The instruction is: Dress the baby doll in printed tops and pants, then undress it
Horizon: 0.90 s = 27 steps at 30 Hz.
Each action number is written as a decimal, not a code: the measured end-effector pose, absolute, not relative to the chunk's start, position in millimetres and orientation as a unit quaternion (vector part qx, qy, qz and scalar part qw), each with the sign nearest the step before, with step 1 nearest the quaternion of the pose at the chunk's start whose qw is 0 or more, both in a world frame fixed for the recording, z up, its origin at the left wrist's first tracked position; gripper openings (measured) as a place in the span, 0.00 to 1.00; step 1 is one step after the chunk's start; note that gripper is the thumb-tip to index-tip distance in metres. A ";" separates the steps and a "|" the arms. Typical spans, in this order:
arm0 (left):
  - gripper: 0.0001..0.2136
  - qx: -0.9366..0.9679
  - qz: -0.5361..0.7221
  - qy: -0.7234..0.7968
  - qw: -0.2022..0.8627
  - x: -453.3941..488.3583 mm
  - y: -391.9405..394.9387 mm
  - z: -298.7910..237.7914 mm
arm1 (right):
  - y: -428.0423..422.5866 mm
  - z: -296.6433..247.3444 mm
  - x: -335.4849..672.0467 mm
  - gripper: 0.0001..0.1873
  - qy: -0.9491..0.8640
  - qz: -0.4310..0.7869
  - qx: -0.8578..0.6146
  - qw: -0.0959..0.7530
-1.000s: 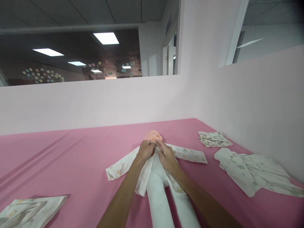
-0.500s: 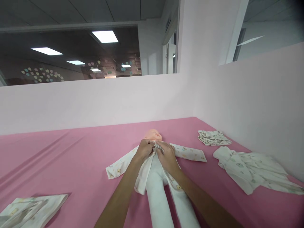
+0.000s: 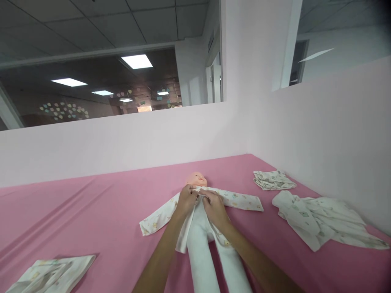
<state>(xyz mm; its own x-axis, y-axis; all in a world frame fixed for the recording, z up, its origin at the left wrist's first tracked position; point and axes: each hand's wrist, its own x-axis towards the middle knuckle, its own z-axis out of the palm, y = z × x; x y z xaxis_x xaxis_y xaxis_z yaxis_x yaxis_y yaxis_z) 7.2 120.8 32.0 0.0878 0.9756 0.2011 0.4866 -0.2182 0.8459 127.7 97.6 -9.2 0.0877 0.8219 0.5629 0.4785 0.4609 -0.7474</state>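
Note:
A baby doll (image 3: 197, 179) lies on its back on the pink sheet, its head away from me. It wears a white baby shirt (image 3: 241, 199) with small printed figures, sleeves spread to both sides, over a white-clothed body (image 3: 200, 236) and legs. Just below the doll's chin, my left hand (image 3: 187, 199) is closed on the shirt's front edge near the collar. Beside it, my right hand (image 3: 214, 205) pinches the other front edge, fingers bent over the cloth. The fingertips of both hands nearly meet, and they partly hide the fabric between them. Lower down, the shirt front hangs apart.
Folded printed cloth (image 3: 55, 273) lies at the near left. To the right are a bunched cloth (image 3: 273, 180) and a larger spread white garment (image 3: 326, 219) beside the wall. A white wall (image 3: 122, 142) with windows borders the pink sheet (image 3: 116, 219).
My view has tilted up and shifted slightly. Both hands remain at the shirt's collar, and the right fingers have moved a little over the front edge.

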 end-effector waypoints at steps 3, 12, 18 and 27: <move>0.06 0.686 0.385 0.578 0.216 8.3 118.1 31.2 | 97.3 -13.1 126.9 0.21 -0.672 0.099 -0.525 0.513; 0.11 0.735 0.300 0.601 0.095 -7.2 77.3 37.2 | 76.9 -1.0 137.6 0.09 -0.691 0.011 -0.588 0.420; 0.12 0.775 0.269 0.572 0.025 -10.4 60.8 28.4 | 71.3 -2.5 147.1 0.08 -0.648 0.173 -0.561 0.485; 0.21 0.757 0.242 0.607 -0.012 -13.3 66.3 27.8 | 59.9 -4.6 141.5 0.10 -0.597 0.248 -0.519 0.559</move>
<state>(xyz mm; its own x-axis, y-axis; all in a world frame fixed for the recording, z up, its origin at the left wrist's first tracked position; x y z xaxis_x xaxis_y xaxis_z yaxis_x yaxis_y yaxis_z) -13.3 66.3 27.8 0.1449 0.9133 0.3805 0.9250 -0.2616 0.2756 141.5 59.9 -4.6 0.1642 0.8972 0.4099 0.3432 0.3376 -0.8765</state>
